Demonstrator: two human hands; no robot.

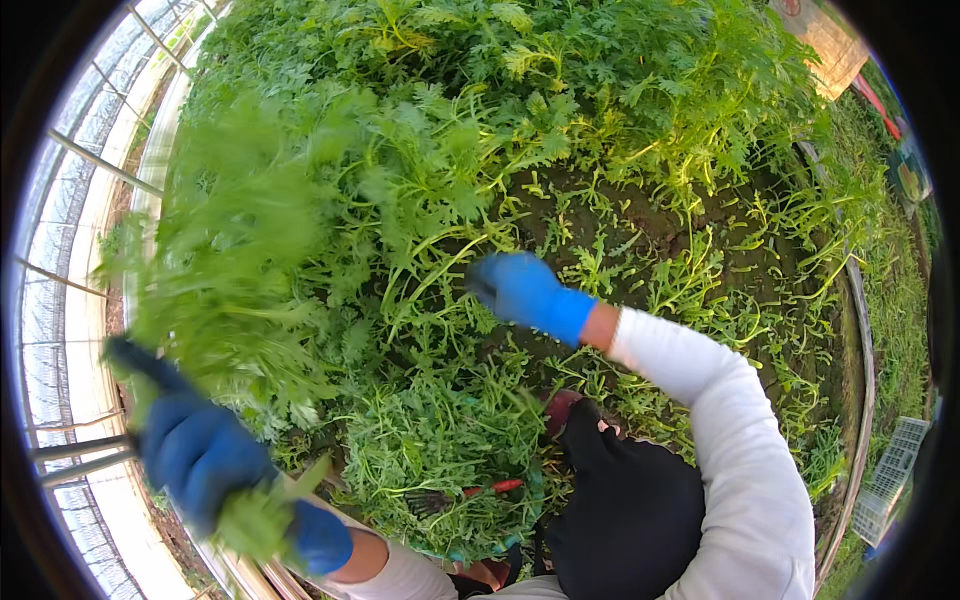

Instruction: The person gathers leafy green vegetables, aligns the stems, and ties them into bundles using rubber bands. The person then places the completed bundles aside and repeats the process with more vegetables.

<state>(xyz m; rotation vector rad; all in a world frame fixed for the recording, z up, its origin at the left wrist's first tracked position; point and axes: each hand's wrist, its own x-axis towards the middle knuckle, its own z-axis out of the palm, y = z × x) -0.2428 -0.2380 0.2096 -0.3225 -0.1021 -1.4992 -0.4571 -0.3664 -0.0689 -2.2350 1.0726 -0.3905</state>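
Note:
My left hand (202,450), in a blue coated glove, is raised at the lower left and closed around cut leafy greens (255,517); they are motion-blurred. My right hand (525,292), gloved in blue, is over the bed beside green stems; its dark fingertips are blurred, and whether they hold anything cannot be told. Tall, feathery-leaved greens (435,150) stand in front of and left of the hands. A heap of cut greens (442,450) lies in a round container with a green rim (535,495), close to my knees. On the heap rests a red-handled tool (495,487), its dark end partly among leaves.
Cut stubs and small plants dot the dark soil (645,210) to the right. A wooden board (862,330) edges the bed. Beyond it are a white plastic crate (892,480) and a tan bag (829,52). Greenhouse wall poles (105,161) run along the left.

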